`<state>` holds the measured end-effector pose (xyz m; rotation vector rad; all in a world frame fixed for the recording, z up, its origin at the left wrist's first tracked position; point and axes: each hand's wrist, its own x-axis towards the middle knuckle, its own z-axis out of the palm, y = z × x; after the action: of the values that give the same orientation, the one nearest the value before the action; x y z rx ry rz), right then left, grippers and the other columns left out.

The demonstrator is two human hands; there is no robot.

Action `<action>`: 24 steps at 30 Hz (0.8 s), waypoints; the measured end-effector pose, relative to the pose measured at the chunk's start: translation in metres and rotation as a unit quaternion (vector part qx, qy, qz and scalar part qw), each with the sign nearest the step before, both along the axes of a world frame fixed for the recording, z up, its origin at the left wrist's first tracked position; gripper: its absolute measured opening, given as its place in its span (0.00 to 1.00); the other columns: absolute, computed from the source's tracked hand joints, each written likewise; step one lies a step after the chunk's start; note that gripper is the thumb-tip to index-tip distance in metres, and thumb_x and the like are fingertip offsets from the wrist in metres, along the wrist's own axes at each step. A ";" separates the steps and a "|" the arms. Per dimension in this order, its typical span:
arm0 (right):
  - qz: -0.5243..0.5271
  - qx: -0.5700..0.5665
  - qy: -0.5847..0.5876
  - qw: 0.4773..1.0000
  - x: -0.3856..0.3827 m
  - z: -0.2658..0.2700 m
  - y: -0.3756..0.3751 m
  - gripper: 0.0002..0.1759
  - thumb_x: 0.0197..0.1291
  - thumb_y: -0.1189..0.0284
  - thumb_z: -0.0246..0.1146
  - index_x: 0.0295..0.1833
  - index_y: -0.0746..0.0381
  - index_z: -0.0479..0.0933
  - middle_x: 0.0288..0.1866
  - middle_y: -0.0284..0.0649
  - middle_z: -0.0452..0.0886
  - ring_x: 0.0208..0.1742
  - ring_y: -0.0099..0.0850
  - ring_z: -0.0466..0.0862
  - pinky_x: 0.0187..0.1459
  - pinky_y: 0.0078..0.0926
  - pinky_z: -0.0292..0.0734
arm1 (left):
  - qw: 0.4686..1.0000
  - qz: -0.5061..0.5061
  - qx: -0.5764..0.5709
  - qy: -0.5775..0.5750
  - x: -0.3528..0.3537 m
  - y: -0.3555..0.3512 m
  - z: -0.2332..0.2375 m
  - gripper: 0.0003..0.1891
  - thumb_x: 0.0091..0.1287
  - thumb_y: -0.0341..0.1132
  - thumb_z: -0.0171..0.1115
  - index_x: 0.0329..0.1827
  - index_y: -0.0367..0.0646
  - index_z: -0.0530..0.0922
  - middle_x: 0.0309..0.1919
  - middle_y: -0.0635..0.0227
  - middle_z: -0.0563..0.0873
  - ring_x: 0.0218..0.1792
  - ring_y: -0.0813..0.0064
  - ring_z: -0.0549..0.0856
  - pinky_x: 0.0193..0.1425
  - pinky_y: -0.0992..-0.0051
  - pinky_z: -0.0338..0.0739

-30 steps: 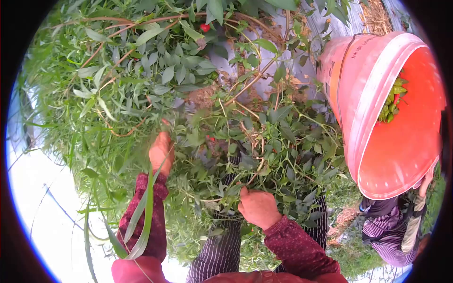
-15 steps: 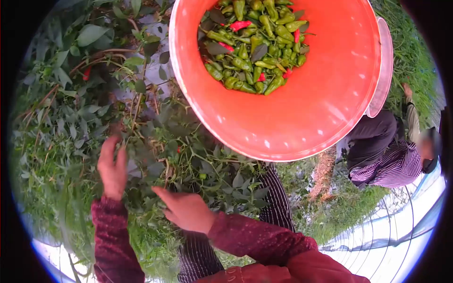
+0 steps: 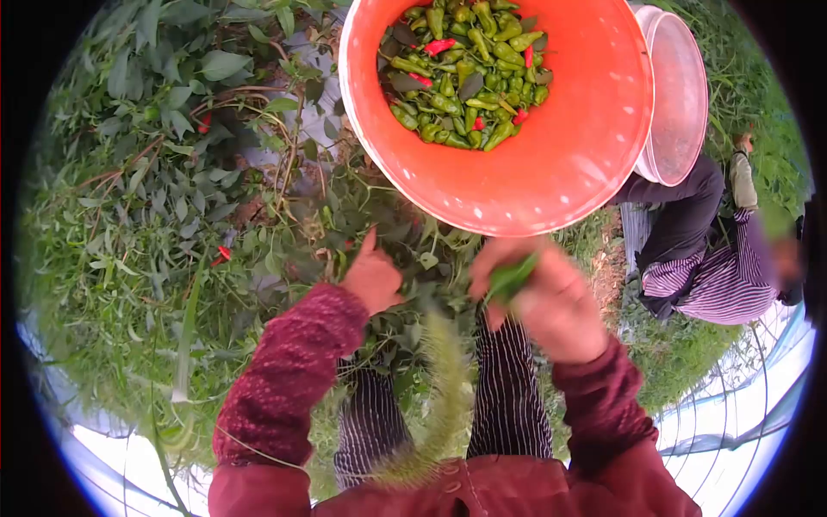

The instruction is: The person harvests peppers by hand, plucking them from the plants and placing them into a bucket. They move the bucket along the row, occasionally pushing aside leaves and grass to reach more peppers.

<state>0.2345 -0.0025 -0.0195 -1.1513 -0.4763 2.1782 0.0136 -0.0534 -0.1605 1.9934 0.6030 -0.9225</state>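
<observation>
A green pepper (image 3: 512,277) is in my right hand (image 3: 560,302), pinched between thumb and fingers just below the bucket's lower rim. Motion blurs that hand somewhat. My left hand (image 3: 374,277) is among the leaves of a pepper plant (image 3: 301,233), one finger stretched upward and the others partly hidden or bent; I see nothing in it. Above both hands is a red-orange bucket (image 3: 508,194) with a pale rim. Many green peppers (image 3: 465,82) lie inside it, with a few red ones and some leaves.
A second, pale bucket (image 3: 676,103) stands beside the first. Further right, a person in a striped top (image 3: 724,289) crouches among the plants. Red peppers (image 3: 222,255) show in the foliage at left. A blurred grass head (image 3: 435,396) hangs close before my torso.
My right hand has moved right, out of the foliage towards the bucket, and now shows a green pepper. My left hand has shifted right. The bucket sits slightly higher in view.
</observation>
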 end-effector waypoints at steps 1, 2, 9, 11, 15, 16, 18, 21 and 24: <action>-0.060 -0.022 -0.034 0.997 0.008 0.001 0.011 0.25 0.62 0.75 0.58 0.64 0.64 0.65 0.55 0.43 0.74 0.51 0.32 0.79 0.41 0.24 0.79 | 0.999 -0.039 -0.015 0.008 -0.011 -0.005 0.004 0.26 0.58 0.57 0.60 0.51 0.48 0.80 0.37 0.62 0.85 0.51 0.61 0.80 0.75 0.48 0.39; -0.113 -0.022 -0.051 0.992 0.018 -0.004 0.017 0.26 0.62 0.73 0.59 0.66 0.64 0.64 0.59 0.44 0.72 0.56 0.33 0.77 0.44 0.27 0.79 | 0.999 -0.027 -0.022 0.002 -0.025 -0.009 0.005 0.20 0.56 0.52 0.64 0.46 0.49 0.83 0.43 0.57 0.84 0.54 0.59 0.78 0.75 0.48 0.40; -0.247 0.000 -0.121 0.962 0.037 -0.033 0.044 0.33 0.63 0.70 0.56 0.71 0.67 0.54 0.69 0.55 0.61 0.72 0.46 0.60 0.67 0.46 0.61 | 1.000 0.030 0.010 0.004 -0.118 0.026 0.033 0.16 0.48 0.38 0.69 0.42 0.47 0.83 0.58 0.58 0.74 0.67 0.62 0.66 0.76 0.50 0.42; -0.281 0.011 -0.109 0.953 0.038 -0.034 0.038 0.29 0.63 0.74 0.56 0.68 0.69 0.60 0.64 0.52 0.69 0.65 0.43 0.70 0.60 0.42 0.72 | 0.997 -0.004 0.041 -0.059 -0.135 0.035 0.034 0.19 0.45 0.35 0.69 0.43 0.46 0.82 0.60 0.61 0.73 0.69 0.63 0.63 0.76 0.52 0.44; -0.208 -0.003 -0.023 0.978 0.054 -0.039 0.005 0.22 0.65 0.73 0.55 0.62 0.70 0.66 0.58 0.51 0.75 0.56 0.41 0.79 0.53 0.35 0.77 | 0.997 -0.038 0.049 -0.043 -0.150 0.042 0.036 0.25 0.39 0.27 0.67 0.47 0.44 0.80 0.61 0.61 0.73 0.70 0.62 0.62 0.76 0.51 0.46; -0.179 -0.022 -0.019 0.983 0.054 -0.040 -0.005 0.20 0.65 0.71 0.55 0.60 0.69 0.69 0.55 0.50 0.77 0.52 0.39 0.81 0.49 0.33 0.79 | 0.996 -0.059 0.056 -0.028 -0.152 0.037 0.032 0.25 0.39 0.26 0.67 0.47 0.44 0.80 0.61 0.61 0.73 0.71 0.62 0.61 0.76 0.51 0.48; -0.150 -0.037 -0.013 0.988 0.057 -0.043 -0.021 0.18 0.66 0.70 0.55 0.57 0.69 0.71 0.52 0.49 0.79 0.49 0.37 0.83 0.46 0.30 0.80 | 0.995 -0.064 0.067 -0.027 -0.150 0.029 0.029 0.22 0.42 0.27 0.65 0.45 0.44 0.80 0.60 0.61 0.73 0.70 0.62 0.62 0.76 0.53 0.49; -0.117 -0.130 -0.080 0.981 0.065 -0.047 -0.033 0.18 0.66 0.65 0.57 0.54 0.67 0.74 0.51 0.46 0.80 0.49 0.35 0.82 0.46 0.28 0.79 | 0.995 -0.025 0.078 -0.054 -0.148 0.002 0.018 0.20 0.46 0.28 0.62 0.46 0.45 0.79 0.60 0.58 0.74 0.70 0.60 0.63 0.74 0.49 0.52; -0.134 -0.167 -0.211 0.954 0.066 -0.045 -0.022 0.26 0.64 0.58 0.59 0.60 0.65 0.69 0.54 0.41 0.78 0.52 0.32 0.80 0.46 0.28 0.78 | 0.994 -0.036 0.079 -0.060 -0.135 -0.019 0.017 0.23 0.49 0.30 0.60 0.52 0.48 0.78 0.62 0.56 0.72 0.70 0.59 0.63 0.73 0.44 0.51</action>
<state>0.3008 -0.0240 -0.0647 -1.7709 -0.1099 1.8179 -0.1217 -0.0721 -0.1434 2.2088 0.5534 -0.8111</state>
